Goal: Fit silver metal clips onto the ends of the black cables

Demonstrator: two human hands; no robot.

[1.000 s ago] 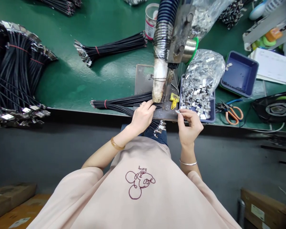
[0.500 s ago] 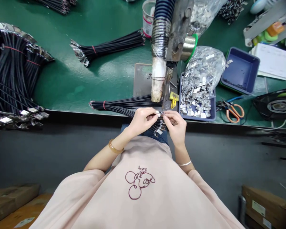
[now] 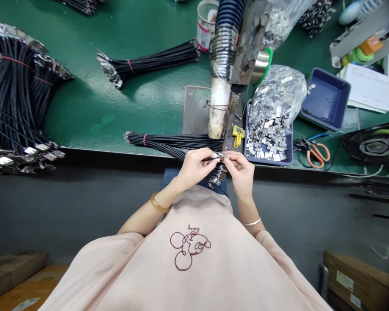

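Centred on your work spot, the green bench [image 3: 81, 116] runs 9 thru 12 to 3 o'clock. Big blk cable pile [image 3: 19, 90] on it, approx 9:30. Ribbed hose [image 3: 225, 54] comes down from 12. Tied bundle [image 3: 173, 141], blk cables w/ red band near its far-left end, lies toward 9; metal-tipped ends [image 3: 218, 176] poke past the bench edge at 6. Parts tray [image 3: 268, 163], blue, w/ clear bag [image 3: 278, 84] on it, at 2. Your L hand [image 3: 196, 166] & R hand [image 3: 241, 170] are both pinching, tips nearly touching. Orange-handled pliers [image 3: 317, 156] at 3, yellow clip [image 3: 237, 136] at 1. Tiny shiny part [image 3: 221, 156] sits b/w your fingertips, dead centre, at the bench edge; too small to tell exactly what.
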